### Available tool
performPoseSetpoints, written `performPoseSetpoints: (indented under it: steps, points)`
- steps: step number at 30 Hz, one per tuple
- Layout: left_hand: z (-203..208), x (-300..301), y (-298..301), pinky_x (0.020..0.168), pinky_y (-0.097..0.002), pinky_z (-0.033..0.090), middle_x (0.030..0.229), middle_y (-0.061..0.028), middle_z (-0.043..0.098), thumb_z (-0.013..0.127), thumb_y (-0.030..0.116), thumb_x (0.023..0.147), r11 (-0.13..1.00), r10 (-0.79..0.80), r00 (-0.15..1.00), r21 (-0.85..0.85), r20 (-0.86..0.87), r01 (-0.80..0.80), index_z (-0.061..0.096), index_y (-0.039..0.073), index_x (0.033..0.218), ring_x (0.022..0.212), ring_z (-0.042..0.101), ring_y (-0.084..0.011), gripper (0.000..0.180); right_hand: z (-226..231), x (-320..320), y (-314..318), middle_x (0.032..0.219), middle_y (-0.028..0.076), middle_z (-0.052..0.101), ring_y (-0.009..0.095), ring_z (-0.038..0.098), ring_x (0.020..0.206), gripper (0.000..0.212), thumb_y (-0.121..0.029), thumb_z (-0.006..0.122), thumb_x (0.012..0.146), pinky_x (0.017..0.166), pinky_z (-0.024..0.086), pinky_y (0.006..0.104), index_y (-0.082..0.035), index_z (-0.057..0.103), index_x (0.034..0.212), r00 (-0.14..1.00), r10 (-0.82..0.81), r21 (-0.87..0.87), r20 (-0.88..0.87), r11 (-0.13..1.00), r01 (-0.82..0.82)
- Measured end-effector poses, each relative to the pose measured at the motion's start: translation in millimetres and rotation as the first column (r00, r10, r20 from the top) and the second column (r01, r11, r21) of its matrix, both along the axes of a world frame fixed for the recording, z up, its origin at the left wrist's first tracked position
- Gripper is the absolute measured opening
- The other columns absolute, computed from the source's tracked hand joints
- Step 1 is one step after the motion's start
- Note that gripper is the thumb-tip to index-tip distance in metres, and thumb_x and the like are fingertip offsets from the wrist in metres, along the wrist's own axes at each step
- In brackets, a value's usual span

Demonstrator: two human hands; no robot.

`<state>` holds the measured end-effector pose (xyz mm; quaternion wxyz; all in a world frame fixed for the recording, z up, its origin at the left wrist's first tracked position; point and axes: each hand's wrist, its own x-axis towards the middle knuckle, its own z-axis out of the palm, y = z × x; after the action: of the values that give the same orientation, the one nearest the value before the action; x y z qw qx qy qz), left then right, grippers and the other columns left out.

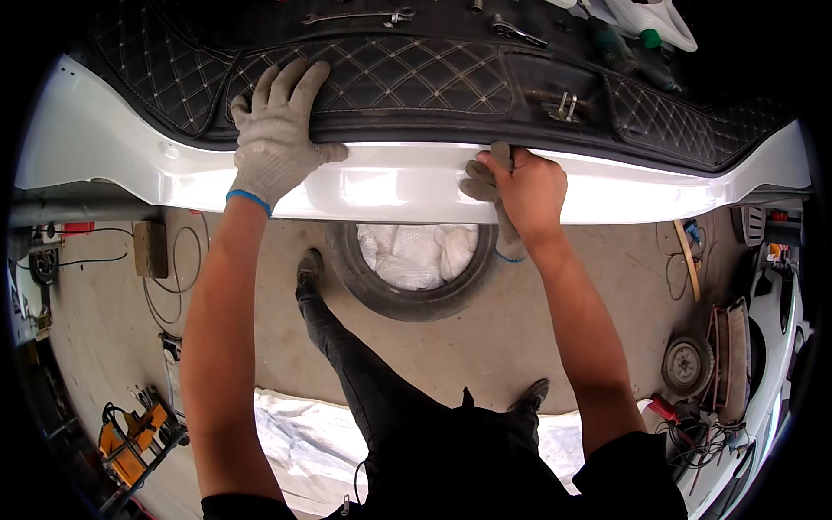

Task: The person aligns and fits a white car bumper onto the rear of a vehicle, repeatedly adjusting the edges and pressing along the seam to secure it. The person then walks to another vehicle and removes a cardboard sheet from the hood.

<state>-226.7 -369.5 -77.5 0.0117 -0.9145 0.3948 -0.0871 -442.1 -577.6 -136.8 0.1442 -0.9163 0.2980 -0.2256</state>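
Observation:
My left hand (pixel 276 130), in a grey knit work glove with a blue cuff, lies open with fingers spread. It rests across the white rear sill (pixel 390 186) of a car, fingertips on the black quilted trunk lining (pixel 407 78). My right hand (pixel 536 192) is bare and closed at the sill's near edge. Gripped in it is a second grey work glove (pixel 479 185), whose fingers stick out to the left while its cuff hangs below the hand. A metal latch loop (pixel 568 106) stands in the lining, up and right of that hand.
A combination wrench (pixel 360 17), a ratchet (pixel 520 33) and a white jug (pixel 663 26) lie in the trunk. Below the sill a tyre (pixel 416 305) with white wrapping inside lies on the floor. Wooden block (pixel 151 250) and cables at left; another wheel (pixel 687 364) at right.

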Motion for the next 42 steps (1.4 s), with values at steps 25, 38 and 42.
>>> performPoseSetpoints:
  steps: [25, 38, 42]
  points:
    - [22, -12, -4, 0.115, -0.0661, 0.014, 0.162, -0.0096, 0.021, 0.089, 0.045, 0.061, 0.989, 0.065, 0.994, 0.138, -0.091, -0.052, 0.022, 0.021, 0.156, 0.150, 0.014, -0.0319, 0.118, 4, -6, 0, 0.060, 0.015, 0.063, 0.035, 0.063, 0.059, 0.048, -0.049, 0.071, 0.084, 0.057, 0.049, 0.0437, -0.004, 0.067, 0.068, 0.999, -0.006, 0.193, -0.048, 0.981, 0.015]
    - [52, -44, -36, 0.112, -0.0712, 0.021, 0.164, -0.0116, 0.015, 0.078, 0.053, 0.074, 0.952, 0.115, 0.984, 0.299, -0.136, -0.070, 0.017, 0.018, 0.158, 0.148, 0.013, -0.0478, 0.110, 19, -5, -7, 0.071, 0.016, 0.069, 0.035, 0.068, 0.071, 0.054, -0.056, 0.065, 0.086, 0.066, 0.053, 0.0441, -0.004, 0.072, 0.071, 0.963, 0.021, 0.175, -0.270, 0.984, 0.028]
    - [47, -48, -32, 0.113, -0.0694, 0.021, 0.164, -0.0085, 0.016, 0.079, 0.051, 0.073, 0.957, 0.129, 0.977, 0.279, -0.170, -0.078, 0.018, 0.022, 0.157, 0.148, 0.014, -0.0451, 0.108, 14, -9, -6, 0.072, 0.017, 0.069, 0.035, 0.068, 0.074, 0.053, -0.056, 0.066, 0.085, 0.068, 0.053, 0.0441, -0.004, 0.073, 0.073, 0.962, 0.031, 0.179, -0.271, 0.984, 0.019]
